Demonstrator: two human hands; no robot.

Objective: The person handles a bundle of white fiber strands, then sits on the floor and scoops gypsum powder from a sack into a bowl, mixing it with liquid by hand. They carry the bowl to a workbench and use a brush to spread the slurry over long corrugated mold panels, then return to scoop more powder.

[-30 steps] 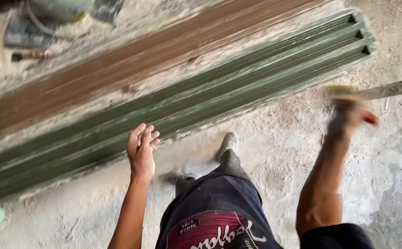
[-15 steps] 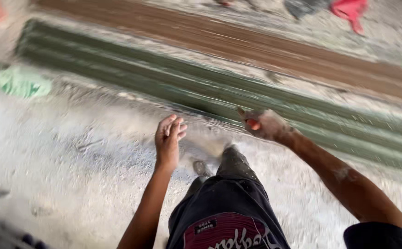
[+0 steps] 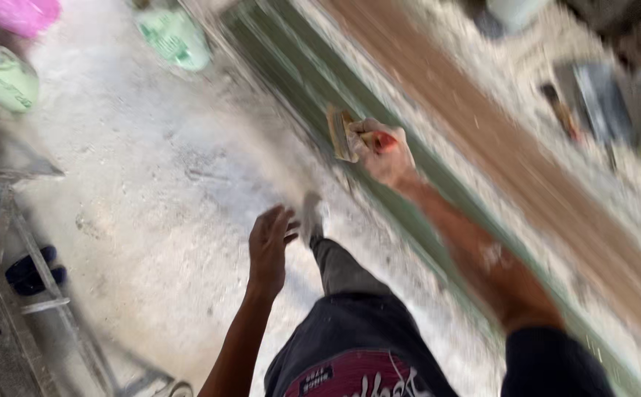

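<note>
One hand (image 3: 385,153) outstretched, gripping brush (image 3: 342,134).

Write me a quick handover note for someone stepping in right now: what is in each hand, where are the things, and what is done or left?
Right hand: closed on a paintbrush with a red handle, bristles over the long green ribbed strip on the floor.
Left hand: open, empty, held above the dusty floor.
A brown strip lies beside the green one.
Done or left: the picture is too blurred to tell how much of the green strip is coated.
</note>
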